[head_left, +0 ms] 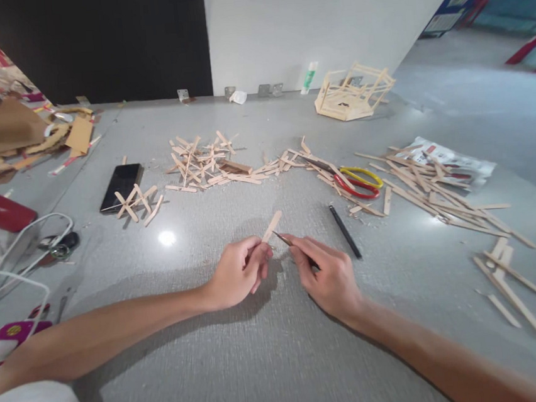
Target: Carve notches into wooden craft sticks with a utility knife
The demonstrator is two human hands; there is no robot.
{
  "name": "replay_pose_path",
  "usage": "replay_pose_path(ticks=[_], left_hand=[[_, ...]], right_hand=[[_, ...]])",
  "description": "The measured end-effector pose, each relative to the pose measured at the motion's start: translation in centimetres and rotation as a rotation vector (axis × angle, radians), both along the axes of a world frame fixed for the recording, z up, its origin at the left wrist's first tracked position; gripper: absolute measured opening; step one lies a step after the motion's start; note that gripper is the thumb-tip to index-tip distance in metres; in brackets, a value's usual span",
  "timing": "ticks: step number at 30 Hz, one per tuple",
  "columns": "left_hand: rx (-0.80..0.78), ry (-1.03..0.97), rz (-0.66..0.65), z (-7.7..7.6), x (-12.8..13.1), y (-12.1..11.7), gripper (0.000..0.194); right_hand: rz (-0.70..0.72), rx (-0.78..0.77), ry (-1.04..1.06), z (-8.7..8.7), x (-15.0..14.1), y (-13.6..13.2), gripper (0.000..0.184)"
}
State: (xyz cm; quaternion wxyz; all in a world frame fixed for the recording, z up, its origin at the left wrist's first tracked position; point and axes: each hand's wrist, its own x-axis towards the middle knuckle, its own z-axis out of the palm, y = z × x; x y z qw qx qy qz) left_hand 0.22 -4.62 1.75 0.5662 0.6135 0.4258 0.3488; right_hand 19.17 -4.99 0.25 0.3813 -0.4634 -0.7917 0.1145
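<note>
My left hand (242,270) is closed around a short wooden craft stick (273,224), whose rounded end sticks out past the fingertips. In my right hand (329,271) is a slim pointed tool (283,239), pinched like a pen; it looks like a craft knife, though the fingers cover most of it. Its dark tip is at the edge of the stick, and I cannot tell whether they touch. Just beyond my right hand a black pen-like stick (345,231) lies on the grey table (246,367).
Scissors (358,183) with red and yellow handles lie among loose craft sticks (418,180). Small stick pieces (202,160) are heaped at centre back. A stick frame (355,94) and a glue tube (309,78) stand near the wall. A phone (122,186) and white cables (33,274) lie left.
</note>
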Motion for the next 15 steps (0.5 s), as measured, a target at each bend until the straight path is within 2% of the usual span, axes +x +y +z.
replay_pose_path(ticks=[9, 15], left_hand=[[0.050, -0.005, 0.012, 0.19, 0.05, 0.01, 0.034], [0.044, -0.022, -0.010, 0.09, -0.09, 0.06, 0.033]], right_hand=[[0.074, 0.136, -0.112, -0.53, 0.17, -0.30, 0.038], [0.055, 0.134, -0.160, -0.46, 0.26, -0.29, 0.039]])
